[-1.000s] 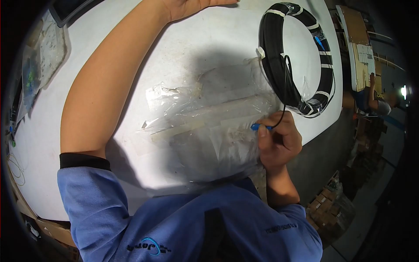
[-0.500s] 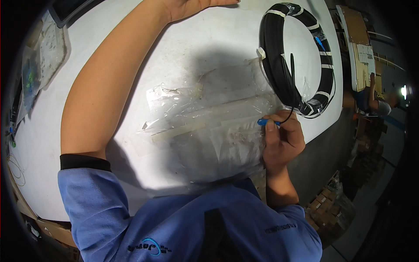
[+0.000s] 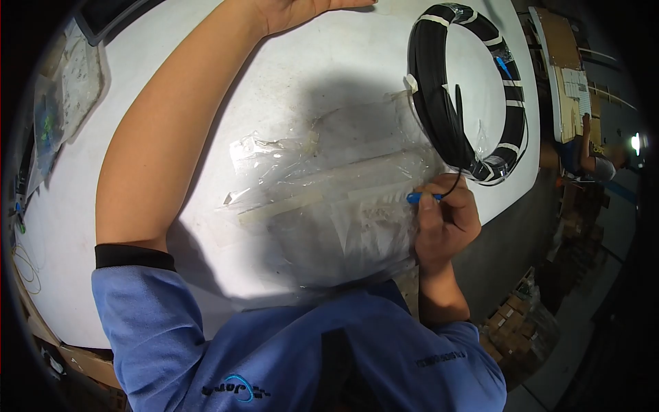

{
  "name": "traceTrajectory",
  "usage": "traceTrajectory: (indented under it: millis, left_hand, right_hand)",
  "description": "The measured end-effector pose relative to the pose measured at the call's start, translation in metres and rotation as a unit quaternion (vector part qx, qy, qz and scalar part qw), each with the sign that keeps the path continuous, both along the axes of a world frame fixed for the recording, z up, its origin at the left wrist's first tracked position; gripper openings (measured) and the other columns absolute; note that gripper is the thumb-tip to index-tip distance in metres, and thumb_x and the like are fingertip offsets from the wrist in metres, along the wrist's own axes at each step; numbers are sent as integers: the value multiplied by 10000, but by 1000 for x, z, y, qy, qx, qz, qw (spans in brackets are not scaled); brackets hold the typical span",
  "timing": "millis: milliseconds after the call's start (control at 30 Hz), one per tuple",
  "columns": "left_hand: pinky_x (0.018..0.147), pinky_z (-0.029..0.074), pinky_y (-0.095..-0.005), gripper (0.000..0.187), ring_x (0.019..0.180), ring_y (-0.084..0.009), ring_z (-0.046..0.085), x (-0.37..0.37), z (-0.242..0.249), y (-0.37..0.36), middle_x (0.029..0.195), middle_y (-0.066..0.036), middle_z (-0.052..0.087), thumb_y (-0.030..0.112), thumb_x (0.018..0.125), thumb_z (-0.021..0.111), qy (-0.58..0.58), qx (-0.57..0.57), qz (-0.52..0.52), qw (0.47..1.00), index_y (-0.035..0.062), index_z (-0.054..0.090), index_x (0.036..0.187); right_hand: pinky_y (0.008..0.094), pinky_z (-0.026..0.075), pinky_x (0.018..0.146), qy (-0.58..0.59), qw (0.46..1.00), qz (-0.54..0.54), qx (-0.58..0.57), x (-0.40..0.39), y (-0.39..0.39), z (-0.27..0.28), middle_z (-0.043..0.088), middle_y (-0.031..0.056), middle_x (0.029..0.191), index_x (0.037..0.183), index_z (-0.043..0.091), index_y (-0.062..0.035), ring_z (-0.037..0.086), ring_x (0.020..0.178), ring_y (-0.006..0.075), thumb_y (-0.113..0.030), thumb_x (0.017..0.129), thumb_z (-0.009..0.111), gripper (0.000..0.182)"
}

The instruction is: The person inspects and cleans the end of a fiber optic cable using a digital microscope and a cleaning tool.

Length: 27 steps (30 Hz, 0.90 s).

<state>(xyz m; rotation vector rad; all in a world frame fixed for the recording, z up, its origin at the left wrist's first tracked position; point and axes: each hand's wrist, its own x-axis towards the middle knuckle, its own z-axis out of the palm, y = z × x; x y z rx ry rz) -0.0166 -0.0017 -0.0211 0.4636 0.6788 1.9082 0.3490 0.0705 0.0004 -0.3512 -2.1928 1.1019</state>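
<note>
Between the thumb and fingers of my right hand point(image 3: 446, 223) is a small blue connector point(image 3: 422, 198), its tip pointing left. A thin black cable runs from it up to a large coil of black cable point(image 3: 429, 82), which is bound with white ties and clear film. Another blue connector point(image 3: 503, 66) is fixed on the coil's right side. My left hand point(image 3: 292, 12) is at the top edge, partly cut off, with a finger stretched out. Clear plastic bags point(image 3: 329, 206) lie below the coil, left of my right hand.
Everything rests on a white table point(image 3: 268, 103). A dark tray-like object point(image 3: 110, 17) is at the top left, above a plastic-wrapped bundle point(image 3: 79, 82). Cardboard boxes point(image 3: 511, 319) stand on the floor at right. Another person point(image 3: 587, 154) is at a far table.
My right hand has tilted slightly, and the blue connector has shifted a little right and down. My left hand looks the same.
</note>
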Motion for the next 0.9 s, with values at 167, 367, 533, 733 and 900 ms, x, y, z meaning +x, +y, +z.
traceTrajectory:
  millis: [167,367,533,733,900]
  left_hand:
    - [860,629,-424,782,901,-296,757,2,1,0,918,-159,735,710,1034,421,0,-12,9,1000,-34,654,1093]
    - [862,628,-423,780,890,-295,756,1,2,0,915,-157,734,709,1034,422,0,-12,5,1000,-33,656,1098]
    - [866,626,-428,783,898,-297,755,0,0,-1,917,-155,734,710,1034,418,-1,-8,2,1000,-33,656,1097]
    - [871,625,-430,782,907,-298,754,0,-1,-1,925,-155,733,712,1034,419,-3,-3,-1,1000,-30,658,1100]
    - [873,625,-432,780,908,-300,754,1,0,-1,919,-157,732,711,1030,432,-6,-6,5,1000,-33,655,1099]
  right_hand:
    - [303,482,721,-23,999,-28,-2,-3,-5,4,696,112,830,896,634,14,612,747,194,23,854,747,121]
    - [299,476,723,-6,999,-32,-17,-2,-5,1,683,102,823,904,645,19,606,750,187,31,861,740,105]
    - [301,481,725,-37,999,-34,-10,-2,-6,4,684,105,824,902,642,18,603,748,188,32,871,740,104]
    - [319,502,720,-17,999,-42,-25,-2,-7,3,717,117,844,900,641,6,621,739,199,35,847,761,134]
    - [332,517,740,-5,1000,-6,30,-4,-3,2,729,108,815,877,646,-8,645,756,228,32,821,774,146]
